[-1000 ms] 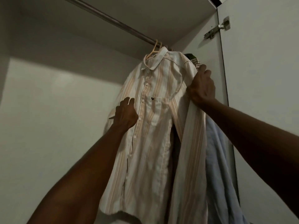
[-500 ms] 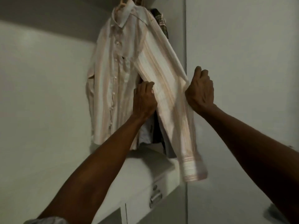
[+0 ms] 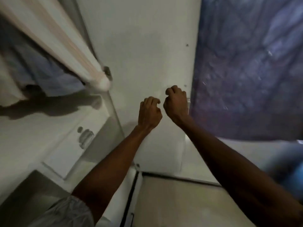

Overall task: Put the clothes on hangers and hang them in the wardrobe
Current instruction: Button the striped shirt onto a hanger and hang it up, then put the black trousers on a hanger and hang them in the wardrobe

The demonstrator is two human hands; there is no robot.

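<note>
The striped cream shirt's sleeve (image 3: 54, 38) hangs at the top left inside the wardrobe, its cuff (image 3: 103, 82) near the door edge. A pale blue garment (image 3: 49, 74) hangs behind it. Neither of my hands touches the clothes. My left hand (image 3: 150, 112) is in mid air in front of the white wardrobe door (image 3: 144, 46), fingers loosely curled and holding nothing. Just right of it, my right hand (image 3: 176, 102) is curled into an empty fist. The rail and hangers are out of view.
A white drawer front with a metal handle (image 3: 85, 138) sits at the lower left under the hanging clothes. A blue-purple patterned fabric (image 3: 246, 71) fills the right side beyond the door's edge. Pale floor (image 3: 172, 202) shows below.
Both hands have let go of the striped shirt and drawn back and down to the right. The view has swung down and right, away from the rail.
</note>
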